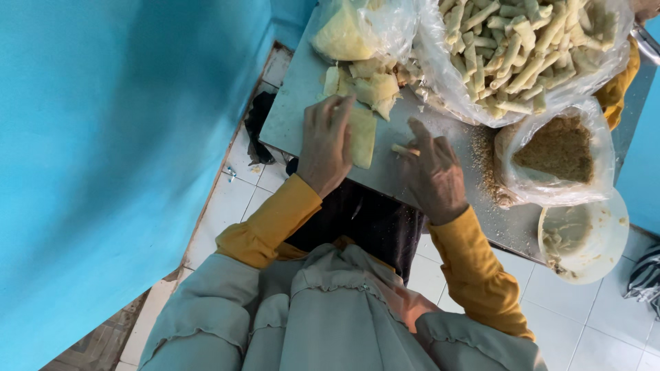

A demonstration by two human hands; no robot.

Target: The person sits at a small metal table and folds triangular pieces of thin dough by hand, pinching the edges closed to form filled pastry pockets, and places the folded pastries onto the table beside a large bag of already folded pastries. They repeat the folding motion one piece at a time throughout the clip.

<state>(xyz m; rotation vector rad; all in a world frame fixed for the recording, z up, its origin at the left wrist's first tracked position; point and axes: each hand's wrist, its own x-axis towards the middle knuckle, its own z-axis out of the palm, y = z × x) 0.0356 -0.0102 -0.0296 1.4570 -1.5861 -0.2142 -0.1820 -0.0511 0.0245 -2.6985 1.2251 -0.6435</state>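
Steel table (302,89) beside a blue wall: left hand (326,141) lies open, pinning a wrapper (362,137) flat, while right hand (432,172) pinches, seemingly, a filling stick (402,148) beside it.

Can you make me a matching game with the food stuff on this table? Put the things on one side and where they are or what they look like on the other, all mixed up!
Things:
1. Flat pale wrapper
2. Big clear bag of rolled sticks
3. Bag of brown crumbs
4. White bowl

Descriptions:
A. At the table's near right corner, smeared with pale paste
B. Under the left hand
C. At the far side of the table, heaped full
D. Between the big bag and the bowl

Pairs: 1-B, 2-C, 3-D, 4-A
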